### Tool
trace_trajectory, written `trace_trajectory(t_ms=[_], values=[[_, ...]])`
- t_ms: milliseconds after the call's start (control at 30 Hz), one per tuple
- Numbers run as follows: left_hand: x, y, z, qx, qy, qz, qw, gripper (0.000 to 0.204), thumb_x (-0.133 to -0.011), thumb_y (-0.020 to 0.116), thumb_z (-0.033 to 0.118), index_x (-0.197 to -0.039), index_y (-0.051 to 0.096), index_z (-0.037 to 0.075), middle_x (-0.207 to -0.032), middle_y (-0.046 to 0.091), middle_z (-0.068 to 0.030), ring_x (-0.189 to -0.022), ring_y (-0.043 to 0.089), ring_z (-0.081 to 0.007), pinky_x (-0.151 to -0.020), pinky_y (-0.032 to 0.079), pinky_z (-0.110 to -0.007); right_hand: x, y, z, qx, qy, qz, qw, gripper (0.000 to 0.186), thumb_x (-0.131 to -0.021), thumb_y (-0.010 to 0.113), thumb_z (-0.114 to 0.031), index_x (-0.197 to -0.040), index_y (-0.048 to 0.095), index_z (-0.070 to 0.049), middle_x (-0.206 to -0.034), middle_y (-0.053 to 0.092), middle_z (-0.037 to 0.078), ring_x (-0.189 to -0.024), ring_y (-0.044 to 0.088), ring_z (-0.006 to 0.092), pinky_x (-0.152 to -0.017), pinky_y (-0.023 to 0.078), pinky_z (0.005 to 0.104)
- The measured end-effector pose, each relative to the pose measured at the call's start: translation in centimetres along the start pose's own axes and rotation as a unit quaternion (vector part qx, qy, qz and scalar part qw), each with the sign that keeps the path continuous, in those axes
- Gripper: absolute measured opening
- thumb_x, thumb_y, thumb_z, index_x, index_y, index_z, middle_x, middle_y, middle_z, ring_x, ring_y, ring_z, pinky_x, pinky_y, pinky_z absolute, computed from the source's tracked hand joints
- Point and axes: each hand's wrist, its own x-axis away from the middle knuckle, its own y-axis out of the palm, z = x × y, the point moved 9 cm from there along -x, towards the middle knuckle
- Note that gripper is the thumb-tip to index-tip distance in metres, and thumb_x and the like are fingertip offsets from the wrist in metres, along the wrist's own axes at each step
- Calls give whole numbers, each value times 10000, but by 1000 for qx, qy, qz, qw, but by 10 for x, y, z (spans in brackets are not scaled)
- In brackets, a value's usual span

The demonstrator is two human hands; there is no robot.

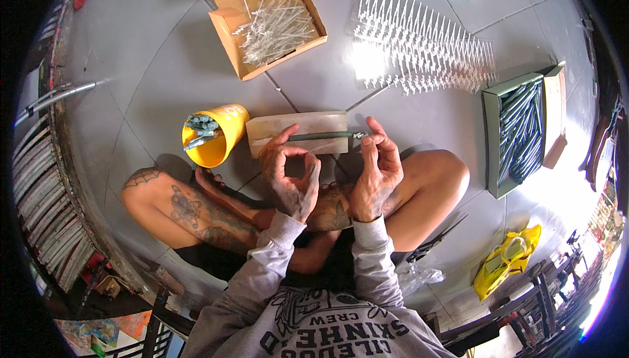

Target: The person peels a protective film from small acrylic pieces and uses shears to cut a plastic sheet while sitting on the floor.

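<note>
A slim dark green pen barrel (321, 136) lies level between my two hands, over a pale block (298, 123) on the floor. My left hand (291, 178) curls its fingers at the barrel's left end. A thin clear strip shows by its thumb, too faint to name. My right hand (377, 178) pinches the right end, where a small white piece (358, 135) sits between thumb and finger. To the left, a yellow cup (232, 134) leans with its mouth toward me, holding several grey-green pens (202, 129).
Ahead stands an open cardboard box (227, 37) of thin clear sticks (278, 27). Beside it is an array of upright white pointed pieces (426, 50). A green box (493, 145) at right holds dark green barrels (522, 129). A yellow bag (504, 263) lies near right.
</note>
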Motion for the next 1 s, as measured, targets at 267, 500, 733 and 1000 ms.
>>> trace_trajectory(t_ms=[267,500,733,1000], values=[[6,2,-13,63,-59,-9,996,142,-802,671,30,-868,548,60,-1179,660,-104,-1202,503,-277,-1069,335,-406,-2,4,8,-20,28,-34,999,85,-943,632,-78,-939,621,7,-1129,674,157,-795,564,71,-738,468,229],[4,0,-11,59,-53,-8,997,143,-801,670,33,-864,546,66,-1118,685,-99,-1222,480,-277,-1069,328,-414,-4,2,10,-16,46,-34,998,43,-913,637,-12,-933,615,19,-1066,684,140,-870,605,117,-820,502,270],[6,2,-7,33,-34,-39,998,152,-862,671,107,-924,539,65,-1183,651,-130,-1257,453,-254,-1099,301,-410,-3,1,8,2,39,-31,999,57,-902,650,-17,-925,617,23,-1066,684,141,-890,604,125,-840,494,277],[9,7,-21,111,-77,-47,990,199,-881,687,146,-972,527,71,-1253,610,-190,-1282,442,-241,-1105,299,-399,-2,4,2,39,8,-35,999,55,-888,655,-14,-911,623,23,-1049,686,125,-887,607,125,-817,493,272]])
